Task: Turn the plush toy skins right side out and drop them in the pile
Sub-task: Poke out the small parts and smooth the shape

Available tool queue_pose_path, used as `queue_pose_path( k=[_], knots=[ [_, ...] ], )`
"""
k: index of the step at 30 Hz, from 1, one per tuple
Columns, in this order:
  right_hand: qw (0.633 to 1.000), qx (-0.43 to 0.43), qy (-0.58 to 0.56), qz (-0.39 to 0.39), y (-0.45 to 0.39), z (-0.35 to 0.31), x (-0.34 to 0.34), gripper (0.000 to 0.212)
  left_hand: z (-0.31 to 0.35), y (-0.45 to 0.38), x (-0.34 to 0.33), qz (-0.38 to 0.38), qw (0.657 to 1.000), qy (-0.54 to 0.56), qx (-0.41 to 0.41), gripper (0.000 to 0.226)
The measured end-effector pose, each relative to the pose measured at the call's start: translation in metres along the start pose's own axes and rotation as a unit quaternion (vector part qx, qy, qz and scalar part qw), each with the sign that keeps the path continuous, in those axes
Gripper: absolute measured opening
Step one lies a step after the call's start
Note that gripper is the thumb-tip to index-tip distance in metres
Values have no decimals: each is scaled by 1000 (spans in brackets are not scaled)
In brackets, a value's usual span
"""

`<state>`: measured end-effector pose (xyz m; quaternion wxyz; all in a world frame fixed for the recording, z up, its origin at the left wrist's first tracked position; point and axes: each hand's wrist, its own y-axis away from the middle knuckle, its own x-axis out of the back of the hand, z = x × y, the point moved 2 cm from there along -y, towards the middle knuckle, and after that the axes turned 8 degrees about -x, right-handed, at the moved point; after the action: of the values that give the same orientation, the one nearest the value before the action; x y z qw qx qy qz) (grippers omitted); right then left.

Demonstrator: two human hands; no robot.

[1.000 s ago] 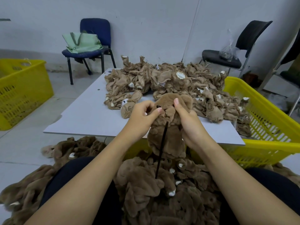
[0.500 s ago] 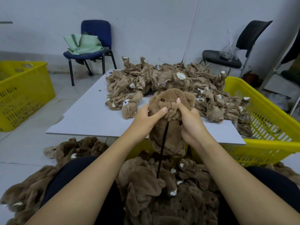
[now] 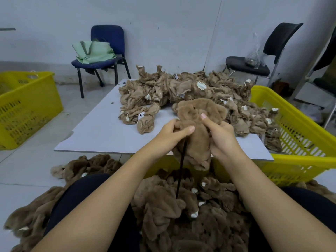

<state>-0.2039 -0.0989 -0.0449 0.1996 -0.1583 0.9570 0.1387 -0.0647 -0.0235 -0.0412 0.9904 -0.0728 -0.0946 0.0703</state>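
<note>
A brown plush toy skin, furry side out, hangs upright over the table's near edge between both hands. My left hand grips its left side, thumb pressed across the fur. My right hand holds its right side with the index finger raised against the head. A thin black stick runs down from under my left hand to the lap. A heap of inside-out tan skins covers the far half of the white table. Furry turned skins pile up on my lap and the floor.
A yellow crate stands to the right of and under the table, another yellow crate on the floor at left. Behind stand a blue chair with a green bag and a black chair with a plastic bag.
The skin's head has tipped away, so its eye no longer shows. Both hands have shifted slightly lower on the skin.
</note>
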Motion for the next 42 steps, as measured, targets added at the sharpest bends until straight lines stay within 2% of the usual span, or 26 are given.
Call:
queue_pose_path(
  k=[2,3,5,7,9,11,13,16,19,22,24,27,29,31,34,37,39,42],
  knots=[
    [999,-32,-34,6,2,-5,3,29,-7,4,0,-52,997,-47,35,23],
    [998,-49,-33,-14,3,-8,4,34,-8,5,0,-40,997,-60,32,17],
    [992,-85,4,-91,7,-11,2,46,-6,3,0,27,998,-53,2,18],
    [980,-89,89,-152,9,-11,2,55,-1,0,3,101,992,-54,-45,26],
    [966,-72,179,-175,10,-9,4,53,3,0,6,162,982,-50,-86,32],
    [956,-65,221,-184,11,-6,8,53,6,2,8,196,976,-17,-99,29],
    [950,-63,224,-210,11,-3,12,54,5,1,9,207,974,24,-85,21],
    [948,-31,208,-240,13,-5,13,43,4,-1,10,210,973,46,-79,24],
    [946,21,244,-213,15,-5,11,39,2,0,6,218,972,50,-77,24],
    [929,93,335,-126,16,-5,6,20,3,2,2,253,963,24,-89,31],
    [931,131,333,-72,15,-5,4,12,8,4,-1,263,956,4,-128,31],
    [933,172,316,-12,16,-3,0,17,18,9,-9,233,949,-48,-207,26],
    [921,198,336,14,16,-1,-2,17,19,9,-10,220,949,-59,-216,19],
    [921,207,329,11,16,0,-2,21,16,8,-5,201,958,-47,-201,11],
    [951,153,263,-54,16,2,0,35,12,6,6,189,968,-27,-160,16],
    [955,117,255,-99,17,2,0,45,13,9,11,205,967,-5,-149,10],
    [957,110,248,-106,19,3,-2,52,13,9,14,212,966,-25,-148,15],
    [962,111,229,-98,21,1,-2,59,17,10,14,203,964,-67,-157,10]
  ],
)
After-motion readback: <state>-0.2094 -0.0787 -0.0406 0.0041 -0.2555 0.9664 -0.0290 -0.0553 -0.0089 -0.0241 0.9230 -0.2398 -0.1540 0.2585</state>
